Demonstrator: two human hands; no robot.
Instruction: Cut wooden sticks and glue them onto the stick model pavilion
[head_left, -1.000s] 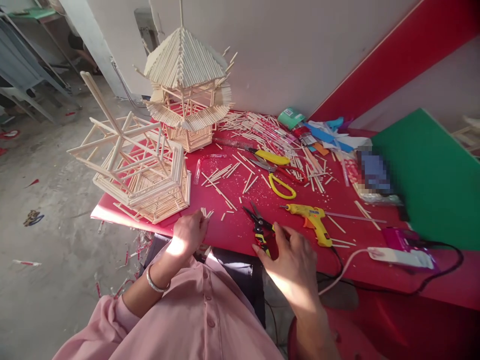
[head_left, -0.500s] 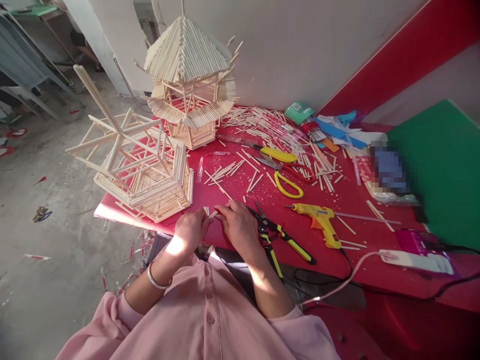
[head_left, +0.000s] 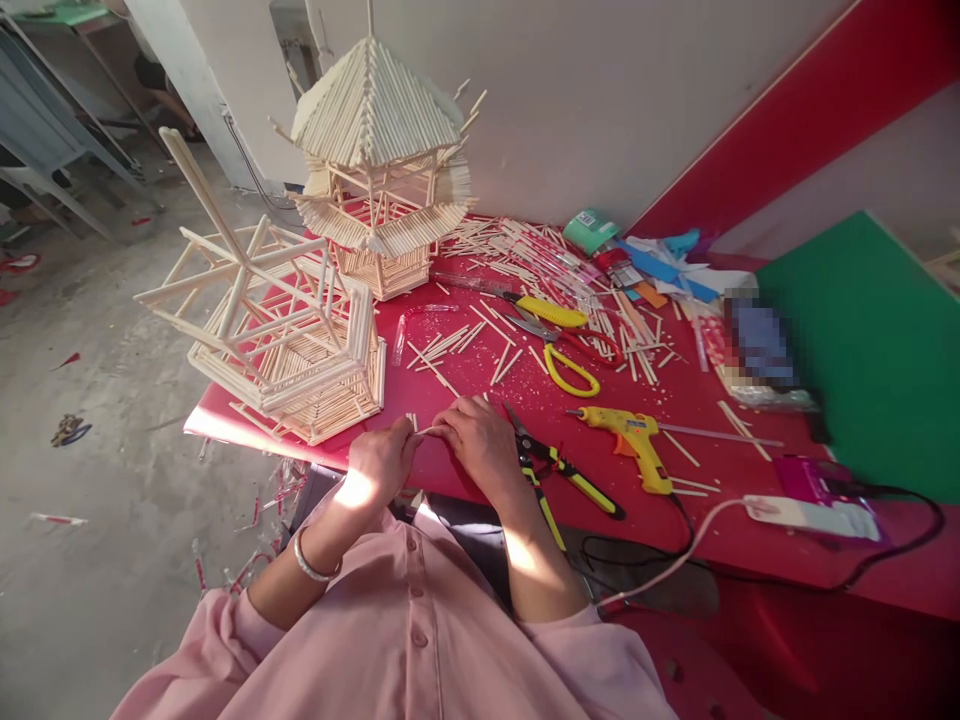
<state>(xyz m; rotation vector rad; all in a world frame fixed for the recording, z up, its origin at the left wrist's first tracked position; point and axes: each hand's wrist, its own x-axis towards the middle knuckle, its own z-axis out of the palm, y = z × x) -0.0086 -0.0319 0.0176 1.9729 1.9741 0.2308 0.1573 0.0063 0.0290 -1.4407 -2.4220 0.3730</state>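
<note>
Both hands meet at the near edge of the red table (head_left: 712, 540). My left hand (head_left: 379, 462) is closed in a pinch on short wooden sticks (head_left: 420, 428). My right hand (head_left: 480, 445) is closed too, its fingertips pinching the same sticks from the right. Yellow-and-black cutting pliers (head_left: 555, 470) lie on the table just right of my right hand. A hexagonal stick frame (head_left: 285, 340) with a tall mast stands to the left, at the table's corner. Behind it rises a finished stick pavilion (head_left: 379, 160) with a pointed roof.
A yellow glue gun (head_left: 634, 440) lies right of the pliers, its cable running to a white power strip (head_left: 810, 515). Yellow-handled scissors (head_left: 562, 365), a yellow cutter (head_left: 551, 313) and several loose sticks litter the middle. A green board (head_left: 862, 350) leans at the right.
My right hand left the pliers on the table and moved left to join my left hand on the sticks. Since half a second ago, both hands have barely shifted.
</note>
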